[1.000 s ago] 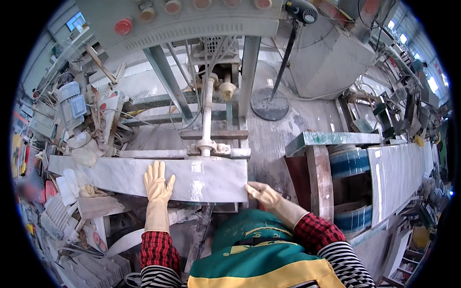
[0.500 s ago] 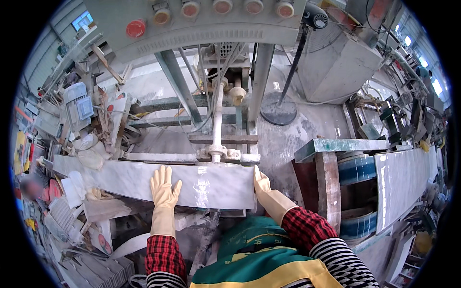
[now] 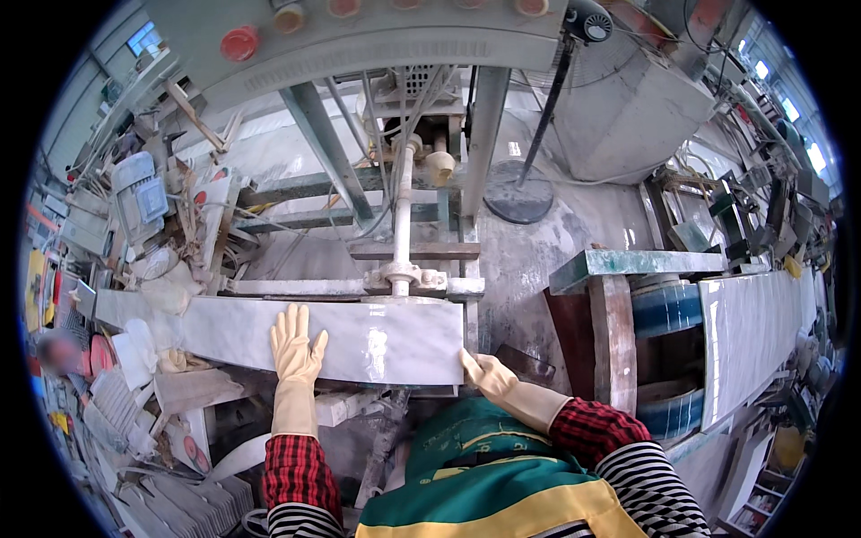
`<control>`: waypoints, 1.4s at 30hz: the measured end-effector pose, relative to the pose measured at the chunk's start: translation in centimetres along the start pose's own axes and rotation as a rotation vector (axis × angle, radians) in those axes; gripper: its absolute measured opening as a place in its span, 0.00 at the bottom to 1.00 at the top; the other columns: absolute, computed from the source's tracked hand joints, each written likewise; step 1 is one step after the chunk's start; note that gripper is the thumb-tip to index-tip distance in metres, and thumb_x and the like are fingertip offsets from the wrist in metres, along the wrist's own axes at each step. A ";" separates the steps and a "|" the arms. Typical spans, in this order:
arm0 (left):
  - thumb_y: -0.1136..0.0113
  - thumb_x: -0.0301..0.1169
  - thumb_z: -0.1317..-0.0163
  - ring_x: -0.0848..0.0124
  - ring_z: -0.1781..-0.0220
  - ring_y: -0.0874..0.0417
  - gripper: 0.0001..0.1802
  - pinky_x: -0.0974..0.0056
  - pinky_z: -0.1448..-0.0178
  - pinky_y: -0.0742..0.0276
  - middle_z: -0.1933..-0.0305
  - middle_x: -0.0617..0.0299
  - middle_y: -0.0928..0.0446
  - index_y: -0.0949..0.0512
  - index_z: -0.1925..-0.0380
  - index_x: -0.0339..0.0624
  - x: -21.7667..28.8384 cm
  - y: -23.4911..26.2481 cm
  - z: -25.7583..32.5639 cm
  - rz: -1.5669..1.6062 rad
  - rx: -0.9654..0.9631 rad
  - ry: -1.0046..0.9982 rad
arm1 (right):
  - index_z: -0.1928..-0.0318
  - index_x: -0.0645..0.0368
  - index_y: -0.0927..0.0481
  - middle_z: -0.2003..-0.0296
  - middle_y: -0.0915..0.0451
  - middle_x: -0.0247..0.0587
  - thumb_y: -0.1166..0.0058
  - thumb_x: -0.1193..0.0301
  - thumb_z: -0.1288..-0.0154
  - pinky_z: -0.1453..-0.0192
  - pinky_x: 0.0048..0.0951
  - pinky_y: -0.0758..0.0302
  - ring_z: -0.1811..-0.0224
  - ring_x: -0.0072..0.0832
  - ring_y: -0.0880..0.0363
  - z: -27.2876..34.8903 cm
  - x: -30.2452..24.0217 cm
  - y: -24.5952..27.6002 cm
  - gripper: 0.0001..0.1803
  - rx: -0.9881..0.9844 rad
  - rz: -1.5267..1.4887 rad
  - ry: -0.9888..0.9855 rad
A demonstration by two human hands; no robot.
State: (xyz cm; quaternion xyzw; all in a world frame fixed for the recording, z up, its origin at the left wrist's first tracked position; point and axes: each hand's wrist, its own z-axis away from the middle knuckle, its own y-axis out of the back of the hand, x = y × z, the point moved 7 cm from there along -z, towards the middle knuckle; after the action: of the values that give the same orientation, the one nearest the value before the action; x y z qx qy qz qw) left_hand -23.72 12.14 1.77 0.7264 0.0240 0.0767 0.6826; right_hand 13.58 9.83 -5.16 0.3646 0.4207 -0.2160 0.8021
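Grey-white, the slab (image 3: 408, 345) lies under your left hand (image 3: 298, 348), spread flat; your half-curled right hand (image 3: 491, 375) touches its right end, grip unclear.

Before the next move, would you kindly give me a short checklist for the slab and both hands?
1. Left hand resting on the slab: ok, palm down, fingers spread.
2. Right hand at the slab's right end: ok.
3. Gloves on both hands: ok.
4. Slab fully supported underneath: cannot tell, underside hidden.
5. White rod stopped: cannot tell from a still.
6. Red button in sight: ok.
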 end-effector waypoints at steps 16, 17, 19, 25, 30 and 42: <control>0.50 0.46 0.30 0.45 0.20 0.50 0.38 0.45 0.19 0.55 0.20 0.47 0.49 0.44 0.25 0.40 -2.0 -0.5 -0.3 -0.088 -0.153 0.014 | 0.54 0.66 0.17 0.68 0.15 0.53 0.54 0.37 0.30 0.65 0.37 0.20 0.70 0.41 0.15 -7.2 4.8 -3.5 0.39 -0.162 -0.506 -0.307; 0.52 0.47 0.29 0.45 0.19 0.52 0.39 0.45 0.19 0.57 0.19 0.48 0.51 0.46 0.24 0.40 -2.2 -0.7 -0.2 -0.101 -0.196 0.021 | 0.54 0.65 0.17 0.67 0.15 0.53 0.55 0.37 0.30 0.65 0.37 0.21 0.70 0.42 0.15 -6.3 4.7 -4.4 0.39 -0.240 -0.426 -0.339; 0.51 0.48 0.30 0.45 0.23 0.42 0.35 0.45 0.21 0.49 0.23 0.44 0.41 0.36 0.28 0.41 -1.7 0.0 0.3 -0.068 -0.027 0.010 | 0.57 0.64 0.15 0.68 0.14 0.49 0.58 0.35 0.30 0.63 0.35 0.20 0.71 0.39 0.15 -2.3 2.8 -4.0 0.40 -0.303 -0.289 -0.359; 0.58 0.54 0.26 0.51 0.24 0.38 0.33 0.46 0.22 0.48 0.25 0.50 0.36 0.33 0.29 0.48 3.0 4.9 1.3 -0.094 0.038 0.080 | 0.61 0.63 0.14 0.71 0.13 0.43 0.59 0.37 0.29 0.58 0.35 0.19 0.69 0.33 0.14 1.4 4.8 -0.5 0.38 -0.259 -0.121 -0.237; 0.57 0.50 0.25 0.48 0.24 0.38 0.31 0.46 0.22 0.47 0.26 0.49 0.35 0.33 0.29 0.45 6.2 7.9 3.0 0.017 0.132 0.203 | 0.55 0.62 0.14 0.64 0.12 0.46 0.56 0.41 0.28 0.53 0.36 0.19 0.62 0.32 0.14 3.6 13.7 8.2 0.35 0.077 -0.107 -0.298; 0.41 0.37 0.46 0.54 0.51 0.27 0.14 0.49 0.50 0.31 0.54 0.57 0.25 0.23 0.59 0.46 6.5 4.6 6.1 -0.074 0.472 0.181 | 0.59 0.54 0.18 0.57 0.16 0.47 0.54 0.65 0.27 0.56 0.42 0.21 0.55 0.38 0.17 22.5 2.2 26.6 0.12 0.827 0.329 -0.187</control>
State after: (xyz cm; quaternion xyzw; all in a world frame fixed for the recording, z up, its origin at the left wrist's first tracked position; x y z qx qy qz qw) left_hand -16.76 6.74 6.56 0.8543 0.1288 0.1088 0.4916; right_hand 43.83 9.51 12.24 0.6952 0.1615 -0.2674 0.6474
